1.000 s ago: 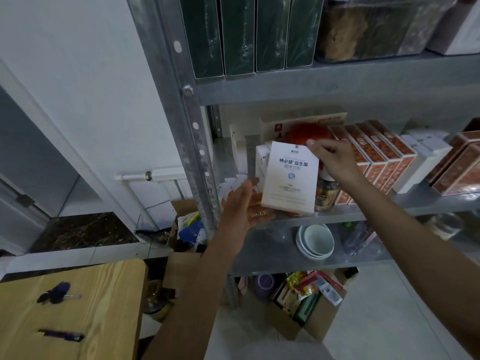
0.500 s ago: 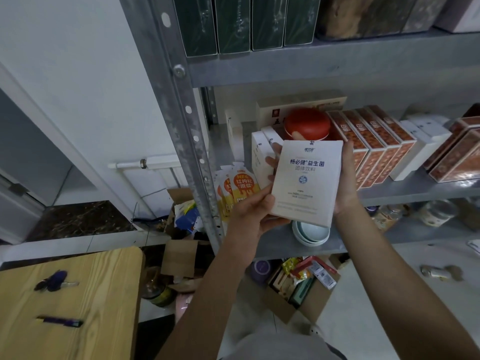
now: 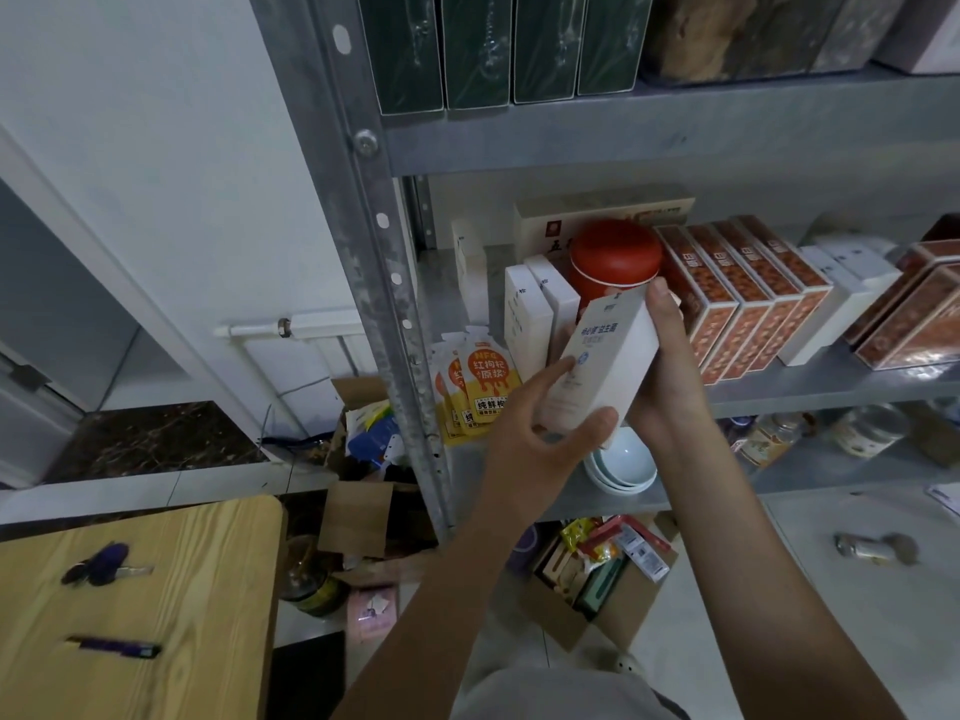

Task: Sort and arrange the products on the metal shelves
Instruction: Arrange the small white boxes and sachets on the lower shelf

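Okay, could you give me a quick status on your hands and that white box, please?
Left hand and right hand both gripping white box, tilted, in front of middle shelf. Red jar and two upright white boxes directly behind it.

Crowded middle shelf [image 3: 810, 387] with one bare strip at its left end.

Both hands hold a white box [image 3: 597, 363] in front of the shelf, blocking the red canister [image 3: 615, 262] and two upright white boxes [image 3: 537, 311] behind it. Orange cartons [image 3: 737, 298] fill the shelf to the right, packed side by side. Bare metal shows left of the white boxes, behind the yellow pouches [image 3: 480, 387] leaning at the front edge. The steel upright [image 3: 374, 241] bounds that gap on the left.
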`<act>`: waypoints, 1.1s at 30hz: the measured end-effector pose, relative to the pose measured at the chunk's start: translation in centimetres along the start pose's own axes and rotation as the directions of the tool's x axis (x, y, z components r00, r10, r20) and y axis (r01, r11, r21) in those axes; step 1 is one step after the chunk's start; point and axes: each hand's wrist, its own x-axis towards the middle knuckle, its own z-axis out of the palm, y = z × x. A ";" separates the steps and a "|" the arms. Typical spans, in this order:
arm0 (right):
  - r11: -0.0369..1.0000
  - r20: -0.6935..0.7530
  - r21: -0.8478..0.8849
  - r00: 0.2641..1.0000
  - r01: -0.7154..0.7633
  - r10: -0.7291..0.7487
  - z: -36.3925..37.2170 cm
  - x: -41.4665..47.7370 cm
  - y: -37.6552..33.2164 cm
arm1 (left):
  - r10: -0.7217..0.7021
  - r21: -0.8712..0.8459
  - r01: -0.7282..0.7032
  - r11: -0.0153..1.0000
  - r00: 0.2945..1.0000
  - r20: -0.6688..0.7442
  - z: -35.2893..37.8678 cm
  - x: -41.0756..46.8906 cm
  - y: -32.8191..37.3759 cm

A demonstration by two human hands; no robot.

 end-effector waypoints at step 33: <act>0.964 -0.208 0.001 0.943 -0.264 0.259 -1.3 1.8 -1.9 | -0.108 -0.389 0.076 0.918 0.992 -0.061 -2.8 1.1 2.5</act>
